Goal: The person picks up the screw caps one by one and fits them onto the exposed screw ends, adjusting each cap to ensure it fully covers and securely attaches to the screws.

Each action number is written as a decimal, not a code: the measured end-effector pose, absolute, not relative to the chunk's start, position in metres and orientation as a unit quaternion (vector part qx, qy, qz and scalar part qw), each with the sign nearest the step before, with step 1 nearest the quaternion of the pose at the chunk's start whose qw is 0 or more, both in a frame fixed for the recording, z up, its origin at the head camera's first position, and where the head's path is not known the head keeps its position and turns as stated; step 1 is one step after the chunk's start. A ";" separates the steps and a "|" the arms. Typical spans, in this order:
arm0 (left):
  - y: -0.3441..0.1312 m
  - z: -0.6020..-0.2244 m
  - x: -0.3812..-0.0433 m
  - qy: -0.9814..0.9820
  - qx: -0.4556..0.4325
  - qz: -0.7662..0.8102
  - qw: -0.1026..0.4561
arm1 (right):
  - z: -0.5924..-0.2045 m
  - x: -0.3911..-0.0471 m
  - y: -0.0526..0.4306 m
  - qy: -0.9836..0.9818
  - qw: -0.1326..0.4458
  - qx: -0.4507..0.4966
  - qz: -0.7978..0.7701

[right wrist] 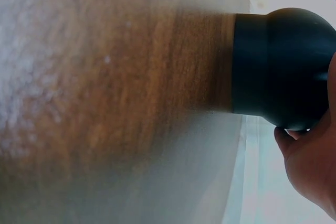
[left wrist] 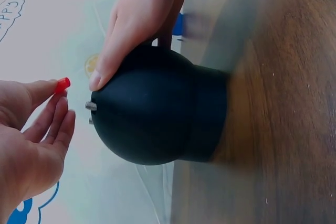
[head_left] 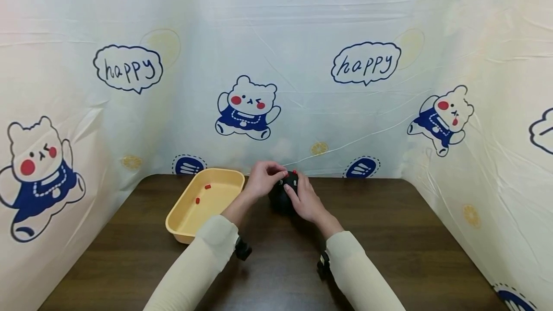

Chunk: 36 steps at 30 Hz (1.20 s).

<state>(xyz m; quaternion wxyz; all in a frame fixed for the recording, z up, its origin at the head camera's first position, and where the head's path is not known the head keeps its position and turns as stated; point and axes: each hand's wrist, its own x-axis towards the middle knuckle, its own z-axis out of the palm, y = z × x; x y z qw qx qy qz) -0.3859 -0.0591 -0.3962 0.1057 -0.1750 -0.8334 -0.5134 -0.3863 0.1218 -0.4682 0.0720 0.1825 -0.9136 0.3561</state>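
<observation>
A black ball-shaped body on a short cylindrical base (head_left: 282, 200) stands on the table near its back edge. Metal threaded studs (left wrist: 91, 106) stick out of its top. My right hand (head_left: 307, 200) grips it from the right side, thumb lying over the upper part, as the left wrist view (left wrist: 142, 14) of this hand also shows. Between thumb and fingertip, my left hand (head_left: 263, 180) pinches a small red cap (left wrist: 63, 85), held just off the studs. Another bit of red (head_left: 294, 172) shows at the top of the black body, by the right fingertips.
To the left is a yellow tray (head_left: 181, 222), with two red caps (head_left: 208, 186) lying apart in it. The dark wooden table (head_left: 389, 244) ends at a printed curtain (head_left: 302, 109), which also closes in both sides. A black wrist camera (head_left: 243, 249) sits on the left sleeve.
</observation>
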 end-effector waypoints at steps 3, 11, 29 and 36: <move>-0.055 -0.396 -0.386 -0.832 -0.184 -0.509 0.120 | -0.469 -0.386 0.122 -0.910 0.076 0.186 0.363; -0.048 -0.399 -0.388 -0.836 -0.203 -0.493 0.131 | -0.471 -0.388 0.122 -0.905 0.087 0.192 0.368; -0.041 -0.404 -0.389 -0.847 -0.230 -0.459 0.137 | -0.471 -0.386 0.123 -0.907 0.088 0.196 0.363; -0.040 -0.407 -0.391 -0.851 -0.228 -0.454 0.132 | -0.472 -0.385 0.124 -0.905 0.086 0.204 0.364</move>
